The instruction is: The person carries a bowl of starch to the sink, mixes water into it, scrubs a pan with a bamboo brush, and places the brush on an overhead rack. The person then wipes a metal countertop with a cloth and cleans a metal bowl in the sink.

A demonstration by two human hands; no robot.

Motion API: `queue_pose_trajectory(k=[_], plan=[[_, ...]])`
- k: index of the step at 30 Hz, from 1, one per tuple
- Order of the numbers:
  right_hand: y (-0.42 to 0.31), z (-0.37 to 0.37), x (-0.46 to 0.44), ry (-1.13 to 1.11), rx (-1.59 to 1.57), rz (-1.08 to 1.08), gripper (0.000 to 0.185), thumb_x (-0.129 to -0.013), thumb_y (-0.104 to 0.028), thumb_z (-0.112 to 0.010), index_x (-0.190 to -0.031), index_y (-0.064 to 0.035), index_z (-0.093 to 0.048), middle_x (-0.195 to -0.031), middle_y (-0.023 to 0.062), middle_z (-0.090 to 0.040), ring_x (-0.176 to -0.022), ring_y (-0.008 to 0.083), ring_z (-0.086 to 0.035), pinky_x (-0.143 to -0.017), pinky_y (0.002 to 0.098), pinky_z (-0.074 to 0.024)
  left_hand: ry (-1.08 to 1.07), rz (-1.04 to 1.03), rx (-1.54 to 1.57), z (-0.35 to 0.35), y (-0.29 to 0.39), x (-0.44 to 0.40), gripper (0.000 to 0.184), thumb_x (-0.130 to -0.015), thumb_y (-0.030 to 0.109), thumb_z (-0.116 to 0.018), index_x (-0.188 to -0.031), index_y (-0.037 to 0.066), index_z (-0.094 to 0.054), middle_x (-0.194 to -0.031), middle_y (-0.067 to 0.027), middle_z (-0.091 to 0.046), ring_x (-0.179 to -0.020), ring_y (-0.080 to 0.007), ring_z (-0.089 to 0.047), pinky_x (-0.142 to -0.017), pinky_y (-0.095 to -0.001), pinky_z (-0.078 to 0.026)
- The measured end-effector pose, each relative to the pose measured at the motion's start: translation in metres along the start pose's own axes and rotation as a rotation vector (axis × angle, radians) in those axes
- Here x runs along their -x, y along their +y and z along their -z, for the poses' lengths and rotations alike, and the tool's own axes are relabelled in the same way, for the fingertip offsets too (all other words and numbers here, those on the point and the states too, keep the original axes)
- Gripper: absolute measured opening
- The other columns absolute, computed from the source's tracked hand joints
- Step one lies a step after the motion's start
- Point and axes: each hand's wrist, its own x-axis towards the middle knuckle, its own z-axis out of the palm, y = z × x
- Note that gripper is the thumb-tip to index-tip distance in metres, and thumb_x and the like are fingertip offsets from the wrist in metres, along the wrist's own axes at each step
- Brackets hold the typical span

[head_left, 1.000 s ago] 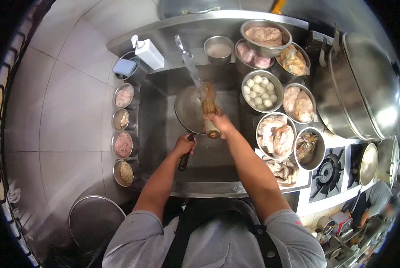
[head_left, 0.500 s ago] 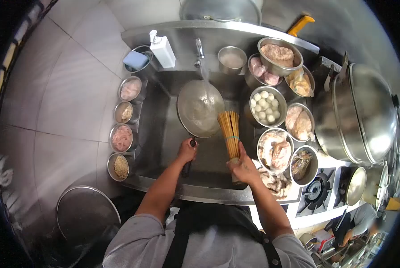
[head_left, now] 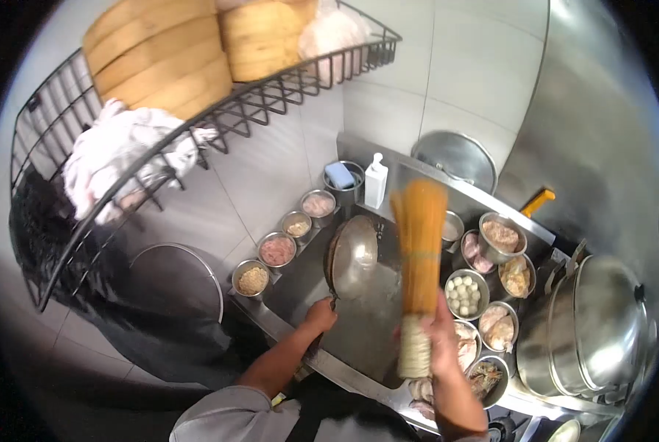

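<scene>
Steel sink (head_left: 363,335); bamboo brush (head_left: 420,276) in closed right fingers (head_left: 443,324), bristles (head_left: 420,214) above them; wok handle (head_left: 334,301) in curled left fingers (head_left: 323,314).

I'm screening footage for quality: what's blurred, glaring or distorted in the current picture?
Head view: the bamboo brush and right hand look smeared, probably by motion; bright glare on the domed steel lid; the wire shelf seems bowed by the wide lens, inside a curved black border.
</scene>
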Motion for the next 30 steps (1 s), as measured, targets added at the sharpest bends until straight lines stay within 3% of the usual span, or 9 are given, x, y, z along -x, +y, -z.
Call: queue_pose_trajectory(k=[3,9,12,15,18,21,22,28,30], plan=[[-0.09,-0.068,-0.024,-0.049,0.08,0.188,0.055,-0.081,-0.044,-0.055,-0.119,-0.0063,-0.041,-0.077,0.0122,-0.058,-0.058,0.02,-0.059,-0.045,0.0288,-0.0487,-0.182,0.294,0.495,0.013,0.01,0.011,0.015,-0.077,0.007,-0.058,-0.092,0.001,-0.056,-0.07,-0.0134,-0.062,-0.056,-0.0281,-0.063,-0.055,-0.0387,-0.051],[-0.177,-0.186,-0.076,-0.227,0.065,0.465,0.043,-0.091,-0.037,-0.055,-0.111,-0.0001,-0.048,-0.095,0.0092,-0.056,-0.08,0.0176,-0.06,-0.069,0.0333,-0.0516,-0.235,0.317,0.645,0.001,-0.001,0.032,0.012,-0.08,0.01,-0.059,-0.091,0.007,-0.058,-0.063,-0.0052,-0.057,-0.045,-0.0164,-0.055,-0.043,-0.0323,-0.047],[-0.196,-0.24,-0.097,-0.132,0.285,0.533,0.052,-0.088,-0.048,-0.056,-0.099,0.0024,-0.051,-0.069,0.0036,-0.056,-0.047,0.0118,-0.05,-0.036,0.0211,-0.0383,-0.229,0.257,0.718,0.003,-0.004,0.042,0.008,-0.081,0.01,-0.055,-0.085,0.003,-0.057,-0.06,-0.0061,-0.056,-0.042,-0.0173,-0.055,-0.041,-0.0327,-0.045],[-0.196,-0.268,-0.139,-0.056,0.515,0.521,0.058,-0.085,-0.053,-0.056,-0.1,0.0024,-0.051,-0.074,0.006,-0.057,-0.053,0.0121,-0.054,-0.036,0.0237,-0.0383,-0.265,0.265,0.629,0.01,0.001,0.052,0.01,-0.082,0.012,-0.057,-0.085,0.003,-0.057,-0.06,-0.0072,-0.057,-0.042,-0.0175,-0.056,-0.043,-0.0339,-0.046],[-0.189,-0.276,-0.157,0.015,0.699,0.76,0.06,-0.082,-0.05,-0.06,-0.107,0.0037,-0.052,-0.087,0.0127,-0.061,-0.071,0.0188,-0.061,-0.051,0.0309,-0.0483,-0.244,0.232,0.635,0.015,0.0,0.059,0.011,-0.083,0.013,-0.056,-0.084,0.002,-0.057,-0.06,-0.0081,-0.057,-0.043,-0.0185,-0.057,-0.043,-0.0345,-0.046],[-0.193,-0.27,-0.148,-0.092,1.067,0.65,0.068,-0.076,-0.041,-0.066,-0.123,0.0054,-0.048,-0.107,0.0212,-0.061,-0.102,0.0295,-0.057,-0.09,0.0369,-0.0431,-0.274,0.243,0.64,0.011,-0.007,0.057,0.012,-0.083,0.013,-0.055,-0.081,0.001,-0.057,-0.058,-0.0089,-0.057,-0.043,-0.0199,-0.058,-0.043,-0.0355,-0.046],[-0.19,-0.266,-0.147,-0.156,1.009,0.702,0.057,-0.076,-0.039,-0.065,-0.106,0.0079,-0.055,-0.102,0.0237,-0.063,-0.098,0.0304,-0.061,-0.086,0.0352,-0.0457,-0.256,0.256,0.652,0.011,-0.008,0.057,0.012,-0.083,0.013,-0.055,-0.081,0.001,-0.057,-0.058,-0.0089,-0.057,-0.043,-0.0199,-0.058,-0.043,-0.0355,-0.046],[-0.182,-0.247,-0.134,-0.096,1.046,0.673,0.07,-0.075,-0.04,-0.068,-0.121,0.0087,-0.048,-0.114,0.0257,-0.057,-0.105,0.0332,-0.057,-0.091,0.0356,-0.0438,-0.207,0.19,0.486,0.007,-0.011,0.052,0.012,-0.08,0.011,-0.053,-0.082,0.0,-0.057,-0.053,-0.0116,-0.055,-0.04,-0.0229,-0.058,-0.045,-0.038,-0.047],[-0.174,-0.228,-0.135,-0.115,1.058,0.808,0.072,-0.075,-0.042,-0.067,-0.123,0.0079,-0.047,-0.118,0.0278,-0.054,-0.11,0.0362,-0.053,-0.095,0.0379,-0.0411,-0.238,0.308,0.398,0.025,0.001,0.054,0.014,-0.08,0.011,-0.052,-0.088,0.001,-0.058,-0.067,-0.0166,-0.062,-0.057,-0.0284,-0.064,-0.057,-0.0411,-0.051]])
